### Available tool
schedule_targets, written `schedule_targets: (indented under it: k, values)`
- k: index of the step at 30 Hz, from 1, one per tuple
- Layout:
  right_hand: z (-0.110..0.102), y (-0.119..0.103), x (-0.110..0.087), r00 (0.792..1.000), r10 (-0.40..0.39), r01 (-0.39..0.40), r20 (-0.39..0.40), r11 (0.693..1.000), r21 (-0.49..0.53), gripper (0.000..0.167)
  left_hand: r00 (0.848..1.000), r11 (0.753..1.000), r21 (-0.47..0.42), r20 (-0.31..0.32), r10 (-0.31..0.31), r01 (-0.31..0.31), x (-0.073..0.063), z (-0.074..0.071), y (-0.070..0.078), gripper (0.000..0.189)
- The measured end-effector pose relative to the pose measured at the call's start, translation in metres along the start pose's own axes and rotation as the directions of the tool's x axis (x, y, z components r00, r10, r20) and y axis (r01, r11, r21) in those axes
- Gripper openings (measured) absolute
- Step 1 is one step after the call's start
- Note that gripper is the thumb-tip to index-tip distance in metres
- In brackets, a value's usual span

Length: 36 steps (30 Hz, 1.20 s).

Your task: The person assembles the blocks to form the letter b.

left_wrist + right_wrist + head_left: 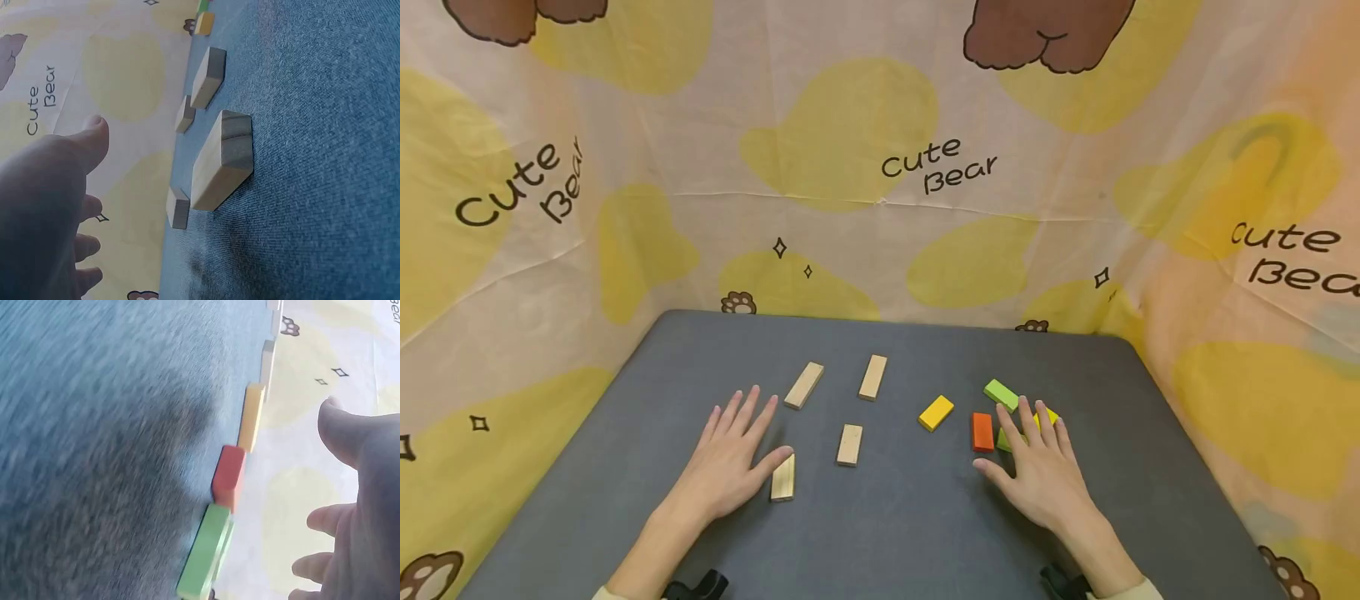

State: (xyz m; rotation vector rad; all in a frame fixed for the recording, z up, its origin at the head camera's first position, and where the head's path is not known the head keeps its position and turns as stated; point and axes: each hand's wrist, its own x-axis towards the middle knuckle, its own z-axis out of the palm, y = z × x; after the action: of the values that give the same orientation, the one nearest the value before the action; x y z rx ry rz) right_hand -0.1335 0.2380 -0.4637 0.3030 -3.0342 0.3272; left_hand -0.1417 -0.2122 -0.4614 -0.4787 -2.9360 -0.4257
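While flat, orange block [982, 432] points forward

Grey tabletop [887, 533], four plain wooden blocks [872, 377], two yellow blocks [936, 413], two green blocks [1002, 395], one orange block [982, 432]

A bear-print cloth [865, 242] hangs behind a gray table [895, 533].

The left cuff [604, 594] and right cuff [1132, 591] are pale cream; the left wrist camera [698, 587] and right wrist camera [1063, 582] are black, chunky and rounded.
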Motion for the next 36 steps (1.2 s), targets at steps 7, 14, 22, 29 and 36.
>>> schedule_targets:
  k: [7, 14, 22, 29, 36]
  values:
    - [0.000, -0.012, 0.004, 0.998, -0.041, 0.041, -0.043, 0.999, -0.003, 0.091, 0.999, 0.999, -0.039, -0.037, 0.030, -0.032, 0.005, 0.001, 0.004, 0.077]
    - [0.002, -0.029, 0.013, 0.994, -0.096, 0.097, -0.060, 0.995, 0.017, 0.087, 0.998, 0.995, -0.095, -0.047, 0.039, -0.043, 0.008, 0.001, 0.004, 0.072]
    - [0.002, -0.044, 0.022, 0.989, -0.140, 0.141, -0.038, 0.989, 0.044, 0.087, 0.998, 0.984, -0.174, -0.055, 0.023, -0.032, 0.009, 0.001, 0.007, 0.065]
    - [0.001, -0.056, 0.028, 0.984, -0.172, 0.174, -0.038, 0.982, 0.078, 0.084, 0.998, 0.979, -0.201, -0.062, 0.024, -0.036, 0.008, 0.000, 0.008, 0.060]
    - [0.002, -0.072, 0.034, 0.978, -0.203, 0.208, -0.048, 0.969, 0.132, 0.079, 0.998, 0.977, -0.211, -0.063, 0.013, -0.026, 0.002, 0.003, 0.006, 0.057]
